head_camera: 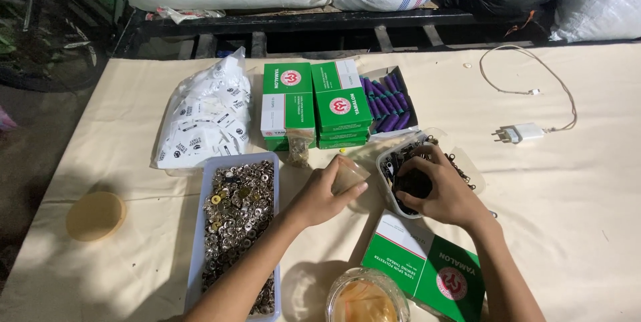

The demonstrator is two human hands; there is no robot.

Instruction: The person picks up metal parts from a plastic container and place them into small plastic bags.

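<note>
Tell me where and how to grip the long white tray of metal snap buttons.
Grip the tray by its two long side walls, coming straight down from above. It lies flat and is heaped with loose buttons, so a level two-sided hold seems safest against spilling.

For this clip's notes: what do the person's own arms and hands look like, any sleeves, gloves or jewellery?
Both forearms are bare all the way to the bottom edge of the picture; no sleeve shows. The left hand and right hand wear no gloves. No watch, bracelet or ring can be seen on either wrist or on the fingers that show.
</note>
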